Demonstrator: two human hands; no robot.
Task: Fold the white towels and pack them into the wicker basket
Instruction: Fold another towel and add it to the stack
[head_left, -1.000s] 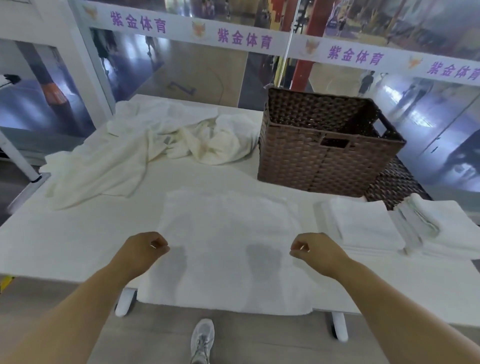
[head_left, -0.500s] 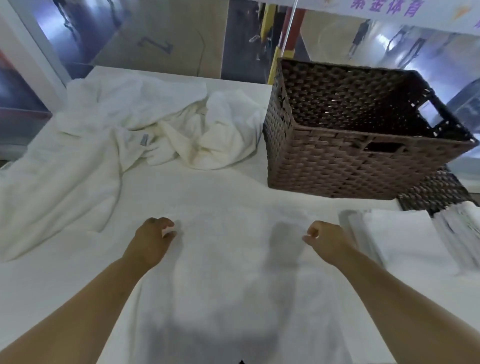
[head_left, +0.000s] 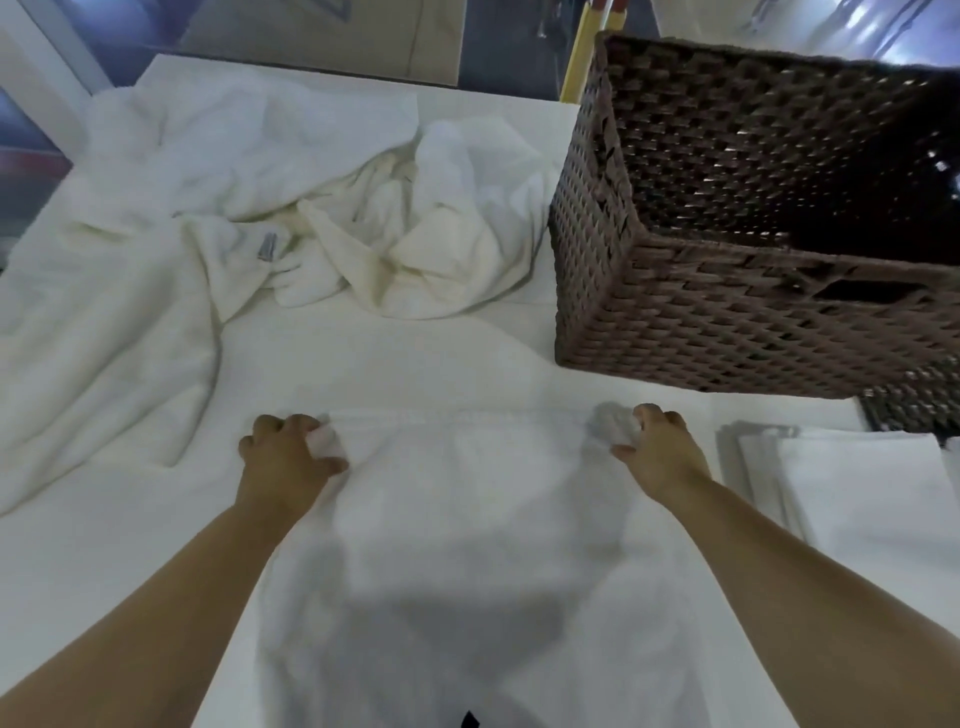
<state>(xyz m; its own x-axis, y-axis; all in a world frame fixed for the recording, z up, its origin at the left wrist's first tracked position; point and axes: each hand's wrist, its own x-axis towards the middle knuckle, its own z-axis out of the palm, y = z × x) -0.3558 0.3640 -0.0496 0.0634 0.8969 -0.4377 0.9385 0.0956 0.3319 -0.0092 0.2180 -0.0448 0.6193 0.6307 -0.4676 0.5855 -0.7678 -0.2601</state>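
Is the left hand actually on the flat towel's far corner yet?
Touching. The head view shows the left hand pinching the far left corner of the flat towel, white cloth bunched between thumb and fingers.

One wicker basket (head_left: 737, 270); one flat towel (head_left: 467, 545); one rumpled heap of towels (head_left: 291, 208), number unclear; one folded stack (head_left: 852, 499); two hands.

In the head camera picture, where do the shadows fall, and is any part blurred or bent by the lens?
Head view: a grey shadow lies on the spread towel between the arms, darkest near the bottom edge; a smaller one sits beside the right hand. The left hand casts little. The wicker basket is slightly smeared, its walls bowed by the wide lens; its inside is too dark to read.
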